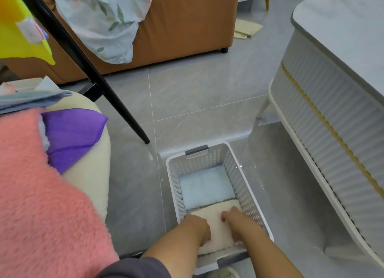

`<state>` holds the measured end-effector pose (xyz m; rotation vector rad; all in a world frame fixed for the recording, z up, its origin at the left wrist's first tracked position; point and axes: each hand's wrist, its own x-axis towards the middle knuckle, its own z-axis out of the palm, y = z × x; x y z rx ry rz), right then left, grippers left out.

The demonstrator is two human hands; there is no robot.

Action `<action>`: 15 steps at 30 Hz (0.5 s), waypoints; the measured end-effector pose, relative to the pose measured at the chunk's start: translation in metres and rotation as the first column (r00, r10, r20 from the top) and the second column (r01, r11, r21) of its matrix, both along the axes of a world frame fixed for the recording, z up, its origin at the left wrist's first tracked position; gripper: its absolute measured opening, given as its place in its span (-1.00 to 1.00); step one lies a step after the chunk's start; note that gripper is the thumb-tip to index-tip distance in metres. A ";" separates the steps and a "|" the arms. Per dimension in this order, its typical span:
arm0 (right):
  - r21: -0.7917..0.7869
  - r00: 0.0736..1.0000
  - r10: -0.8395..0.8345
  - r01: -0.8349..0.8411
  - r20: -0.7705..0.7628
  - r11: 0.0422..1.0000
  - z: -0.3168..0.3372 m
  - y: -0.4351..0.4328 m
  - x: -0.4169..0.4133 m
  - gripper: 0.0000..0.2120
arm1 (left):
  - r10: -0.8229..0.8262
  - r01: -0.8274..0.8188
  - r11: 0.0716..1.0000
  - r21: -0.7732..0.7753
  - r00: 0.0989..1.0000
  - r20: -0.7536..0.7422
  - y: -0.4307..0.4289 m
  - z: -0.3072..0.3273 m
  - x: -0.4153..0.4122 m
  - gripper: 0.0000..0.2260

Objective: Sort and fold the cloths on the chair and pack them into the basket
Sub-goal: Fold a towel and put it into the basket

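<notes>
A white perforated basket (245, 186) stands on the floor in front of me. A folded light-blue cloth (205, 187) lies in its far half. In the near half sits a folded cream cloth (218, 225). My left hand (198, 225) grips its left side and my right hand (234, 223) grips its right side, both reaching down inside the basket. On the cream chair (91, 186) at the left lie a fluffy pink cloth (37, 194), a purple cloth (72, 134) and a grey-blue cloth (31, 100).
A black slanted leg (108, 86) ends near the basket's far left corner. A ribbed white table (332, 115) stands close on the right. An orange sofa (182, 24) with a leaf-print sheet (104, 18) is behind. Grey tiled floor (197, 95) lies between.
</notes>
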<state>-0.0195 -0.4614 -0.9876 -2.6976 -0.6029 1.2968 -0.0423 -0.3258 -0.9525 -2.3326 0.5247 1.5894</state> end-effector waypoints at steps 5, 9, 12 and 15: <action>0.054 0.986 -0.114 0.108 0.123 0.993 0.038 0.000 0.006 -0.50 | 0.058 -0.073 0.994 0.082 0.984 0.170 -0.006 0.044 0.011 -0.64; 0.232 0.908 -0.322 0.263 0.269 0.936 0.103 0.009 0.008 -0.60 | 0.153 -0.201 0.971 0.132 0.939 0.308 -0.008 0.125 0.025 -0.58; 0.395 0.827 -0.442 0.299 0.347 0.869 0.174 0.028 0.007 -0.66 | 0.186 -0.221 0.975 0.009 0.841 0.509 -0.002 0.206 0.017 -0.62; 0.557 0.727 -0.517 0.223 0.451 0.800 0.254 0.059 -0.005 -0.71 | 0.254 -0.165 0.967 -0.194 0.614 0.747 0.034 0.292 -0.008 -0.69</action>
